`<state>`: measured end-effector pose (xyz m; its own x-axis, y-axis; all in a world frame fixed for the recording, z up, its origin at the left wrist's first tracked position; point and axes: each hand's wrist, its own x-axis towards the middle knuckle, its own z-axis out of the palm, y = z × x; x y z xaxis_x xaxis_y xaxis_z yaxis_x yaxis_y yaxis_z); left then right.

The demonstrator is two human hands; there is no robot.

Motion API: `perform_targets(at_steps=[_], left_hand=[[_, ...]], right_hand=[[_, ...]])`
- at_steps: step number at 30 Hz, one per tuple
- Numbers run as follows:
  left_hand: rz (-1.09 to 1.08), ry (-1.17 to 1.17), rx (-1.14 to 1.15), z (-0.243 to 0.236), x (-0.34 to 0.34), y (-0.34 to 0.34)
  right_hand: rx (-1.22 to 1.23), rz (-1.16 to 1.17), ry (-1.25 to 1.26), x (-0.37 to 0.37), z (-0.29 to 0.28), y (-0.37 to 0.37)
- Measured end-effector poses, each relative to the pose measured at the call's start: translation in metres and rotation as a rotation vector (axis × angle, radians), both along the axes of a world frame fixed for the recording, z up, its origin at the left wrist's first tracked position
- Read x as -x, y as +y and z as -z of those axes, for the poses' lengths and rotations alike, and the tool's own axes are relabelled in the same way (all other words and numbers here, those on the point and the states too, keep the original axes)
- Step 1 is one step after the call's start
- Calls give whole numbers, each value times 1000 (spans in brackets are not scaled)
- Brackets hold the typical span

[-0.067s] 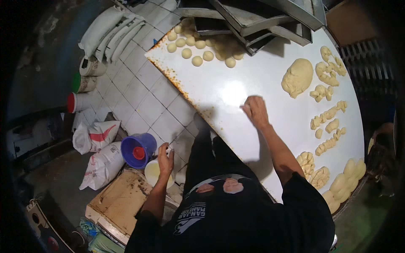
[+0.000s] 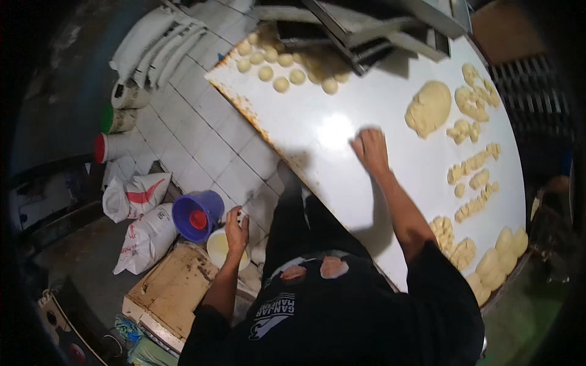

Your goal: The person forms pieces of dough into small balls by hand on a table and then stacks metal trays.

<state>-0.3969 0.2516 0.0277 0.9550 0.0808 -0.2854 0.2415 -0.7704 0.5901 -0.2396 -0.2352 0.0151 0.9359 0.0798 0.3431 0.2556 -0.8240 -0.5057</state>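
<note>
My right hand (image 2: 369, 146) rests low over the white worktable (image 2: 323, 158) near its middle, fingers curled with their contents, if any, hidden. Up and right of it lies a large lump of dough (image 2: 427, 108); small dough balls (image 2: 297, 77) sit along the far left corner. Several rows of cut dough pieces (image 2: 470, 168) line the table's right side. My left hand (image 2: 237, 229) hangs beside the table, above a white bucket (image 2: 217, 250) with pale contents, its fingers curled around something whitish that I cannot make out.
Stacked metal trays (image 2: 366, 33) stand on the table's far end. Flattened dough ovals (image 2: 503, 256) lie near right. On the tiled floor (image 2: 201, 140) left are white sacks (image 2: 146, 238), stacked bags (image 2: 137, 49), buckets (image 2: 113, 146), a purple bucket (image 2: 198, 216) and a stained board (image 2: 165, 287).
My right hand has moved a little forward on the table and its fingers are more curled. The view has shifted slightly; my left hand has barely moved.
</note>
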Motion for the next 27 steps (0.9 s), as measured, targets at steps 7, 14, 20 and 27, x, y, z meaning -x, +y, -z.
perform_targets(at_steps=[7,14,20,27], left_hand=[[35,8,-6,-6,37,8],[134,146,-31,-4,42,47],[-27,31,91,28,-41,57],[-66,-23,276,77,-141,66]], right_hand=[[-295,48,91,41,10,65],[-932,245,488,5,-5,50],[-131,211,308,85,-33,23],[181,-107,558,-108,-96,136]])
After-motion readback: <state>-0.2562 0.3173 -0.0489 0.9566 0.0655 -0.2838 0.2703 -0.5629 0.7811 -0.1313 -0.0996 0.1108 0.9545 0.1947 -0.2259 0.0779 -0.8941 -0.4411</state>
